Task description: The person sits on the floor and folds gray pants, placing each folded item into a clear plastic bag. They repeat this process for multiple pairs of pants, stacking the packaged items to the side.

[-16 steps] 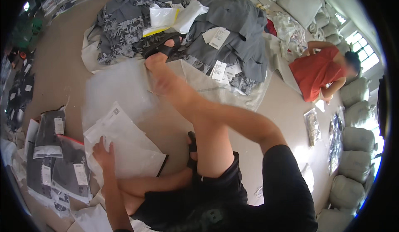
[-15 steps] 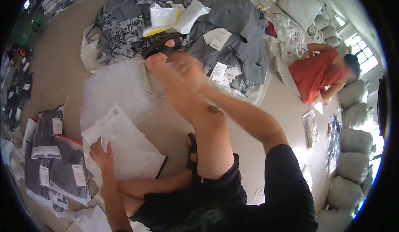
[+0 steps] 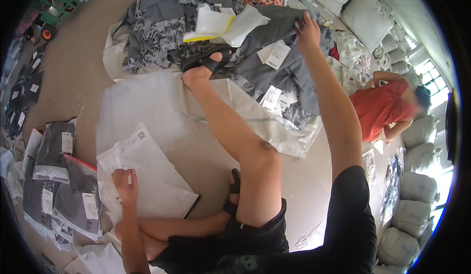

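My left hand [image 3: 126, 186] rests on a white translucent plastic bag [image 3: 152, 163], fingers bent and the thumb held apart. A small white patch shows between thumb and fingers; I cannot tell what it is. At the far side, my right hand [image 3: 308, 32] reaches over a pile of grey garments [image 3: 274, 26], its fingers apart and the fingertips at the cloth. White paper tags [image 3: 277, 54] lie on the grey cloth. White packets with a yellow stripe [image 3: 208, 24] lie on the pile beside my sandalled foot.
Clear plastic bags [image 3: 140, 104] lie flat beyond the white one. Bagged dark garments [image 3: 54, 149] are at the left. My bent leg [image 3: 228, 122] stretches between my arms. A person in red [image 3: 380, 107] crouches at the right, near stacked white sacks [image 3: 417, 185].
My right hand has moved from near my foot to the far right of the garment pile. My left hand's fingers have gone from spread to bent. The view has shifted slightly.
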`<state>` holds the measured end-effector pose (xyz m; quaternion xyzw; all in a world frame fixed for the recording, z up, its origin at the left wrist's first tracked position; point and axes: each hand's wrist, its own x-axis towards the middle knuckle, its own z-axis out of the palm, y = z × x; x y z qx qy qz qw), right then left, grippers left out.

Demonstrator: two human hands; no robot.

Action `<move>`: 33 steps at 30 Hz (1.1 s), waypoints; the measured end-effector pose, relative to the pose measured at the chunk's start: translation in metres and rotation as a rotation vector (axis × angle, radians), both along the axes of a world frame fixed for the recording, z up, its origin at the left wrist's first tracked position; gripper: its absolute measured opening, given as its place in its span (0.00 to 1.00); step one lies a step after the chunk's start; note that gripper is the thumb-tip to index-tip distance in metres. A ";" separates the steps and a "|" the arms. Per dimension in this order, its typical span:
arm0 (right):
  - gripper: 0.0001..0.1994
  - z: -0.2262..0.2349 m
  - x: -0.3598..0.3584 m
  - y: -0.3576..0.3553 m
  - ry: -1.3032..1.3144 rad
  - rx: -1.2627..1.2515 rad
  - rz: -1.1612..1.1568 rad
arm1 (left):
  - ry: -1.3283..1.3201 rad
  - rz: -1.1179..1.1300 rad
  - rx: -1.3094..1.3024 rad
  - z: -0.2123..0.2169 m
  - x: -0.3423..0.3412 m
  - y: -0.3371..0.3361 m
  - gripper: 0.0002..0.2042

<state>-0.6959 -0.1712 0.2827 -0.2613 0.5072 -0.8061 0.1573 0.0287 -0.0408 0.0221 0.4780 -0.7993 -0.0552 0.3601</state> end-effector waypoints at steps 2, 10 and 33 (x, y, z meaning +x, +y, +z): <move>0.12 0.047 0.081 0.007 0.183 -0.182 0.147 | 0.118 -0.075 0.187 0.008 -0.016 0.007 0.04; 0.12 0.045 0.477 0.121 0.769 -0.410 0.444 | 0.919 -0.526 1.030 0.095 -0.098 0.071 0.21; 0.18 -0.192 0.455 0.208 1.070 0.424 1.497 | -0.570 -0.009 0.471 -0.016 -0.043 0.170 0.16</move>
